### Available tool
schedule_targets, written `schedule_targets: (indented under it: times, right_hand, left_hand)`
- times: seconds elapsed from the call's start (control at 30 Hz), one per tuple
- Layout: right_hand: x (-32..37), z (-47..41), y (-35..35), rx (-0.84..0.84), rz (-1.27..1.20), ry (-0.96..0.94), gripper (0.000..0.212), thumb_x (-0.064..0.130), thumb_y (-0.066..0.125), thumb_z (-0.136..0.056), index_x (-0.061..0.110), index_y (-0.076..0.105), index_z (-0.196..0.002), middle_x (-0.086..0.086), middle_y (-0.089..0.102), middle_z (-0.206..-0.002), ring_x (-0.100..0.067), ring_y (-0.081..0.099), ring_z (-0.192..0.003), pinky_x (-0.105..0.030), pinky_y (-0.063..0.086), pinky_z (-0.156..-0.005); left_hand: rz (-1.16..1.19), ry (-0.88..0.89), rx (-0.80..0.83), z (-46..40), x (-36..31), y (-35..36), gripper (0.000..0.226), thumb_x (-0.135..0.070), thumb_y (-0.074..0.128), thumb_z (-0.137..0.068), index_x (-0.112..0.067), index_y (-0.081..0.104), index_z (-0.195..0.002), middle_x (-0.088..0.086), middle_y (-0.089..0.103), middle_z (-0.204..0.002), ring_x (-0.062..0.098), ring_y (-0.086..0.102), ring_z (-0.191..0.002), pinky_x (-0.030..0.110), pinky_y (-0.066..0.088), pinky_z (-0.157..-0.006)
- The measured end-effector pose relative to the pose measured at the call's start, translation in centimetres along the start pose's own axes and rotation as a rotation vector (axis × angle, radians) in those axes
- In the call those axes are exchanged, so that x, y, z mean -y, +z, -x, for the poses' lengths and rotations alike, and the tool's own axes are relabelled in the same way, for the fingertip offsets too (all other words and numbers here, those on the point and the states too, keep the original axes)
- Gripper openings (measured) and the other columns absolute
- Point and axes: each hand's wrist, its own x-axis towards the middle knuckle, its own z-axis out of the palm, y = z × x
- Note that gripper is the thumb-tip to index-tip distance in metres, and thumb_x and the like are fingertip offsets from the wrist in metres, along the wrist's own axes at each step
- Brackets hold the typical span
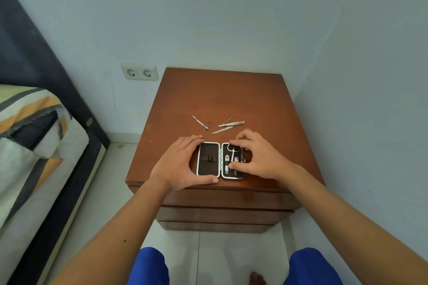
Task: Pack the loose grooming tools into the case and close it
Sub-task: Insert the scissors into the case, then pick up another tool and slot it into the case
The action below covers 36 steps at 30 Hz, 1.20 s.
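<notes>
A small grooming case (208, 158) lies open flat on the wooden nightstand (220, 99), dark inside with a white rim. Its left half holds only empty elastic loops; its right half holds small scissors (232, 149) and clippers. My left hand (179, 163) curls around the case's left half, fingers at the far edge, thumb at the near edge. My right hand (257, 157) rests on the right half, thumb pressing on the tools. Behind the case lie loose metal tools: a thin pusher (199, 122) at the left, tweezers (231, 124), a file (221, 130) and a fine needle-like pick (229, 119).
The nightstand stands in a room corner, with walls behind and to the right. A bed (34, 146) with a striped cover runs along the left. A double wall socket (139, 72) sits low on the back wall. White floor tiles and my blue shorts show below.
</notes>
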Motion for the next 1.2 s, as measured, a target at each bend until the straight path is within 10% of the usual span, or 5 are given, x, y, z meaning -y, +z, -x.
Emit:
schedule_targets:
  times: [0.63, 0.93, 1.2]
  right_hand:
    - [0.5, 0.7, 0.6, 0.030, -0.079, 0.006, 0.074, 0.049, 0.084, -0.079, 0.028, 0.058, -0.145, 0.018, 0.047, -0.130, -0.009, 0.034, -0.118, -0.018, 0.033, -0.098]
    - [-0.6, -3.9, -0.5, -0.313, -0.089, 0.118, 0.017, 0.031, 0.069, -0.097, 0.027, 0.079, -0.110, 0.005, 0.062, -0.108, -0.019, 0.050, -0.104, -0.036, 0.043, -0.094]
    - [-2.0, -8.8, -1.3, -0.284, 0.071, 0.136, 0.018, 0.021, 0.069, -0.099, 0.019, 0.082, -0.112, 0.004, 0.058, -0.108, -0.019, 0.047, -0.106, -0.035, 0.045, -0.099]
  left_hand:
    - [0.001, -0.009, 0.007, 0.0, 0.0, 0.0, 0.122, -0.096, 0.069, -0.063, -0.024, 0.042, -0.158, -0.011, 0.040, -0.163, 0.005, 0.032, -0.148, 0.024, 0.021, -0.122]
    - [-0.002, -0.004, 0.005, 0.0, 0.1, 0.0, 0.122, -0.095, 0.070, -0.063, -0.023, 0.042, -0.157, -0.010, 0.041, -0.163, 0.006, 0.032, -0.149, 0.022, 0.019, -0.122]
    - [0.003, -0.012, 0.015, 0.0, 0.2, -0.1, 0.123, -0.095, 0.070, -0.063, -0.024, 0.040, -0.159, -0.011, 0.039, -0.164, 0.005, 0.030, -0.149, 0.021, 0.017, -0.121]
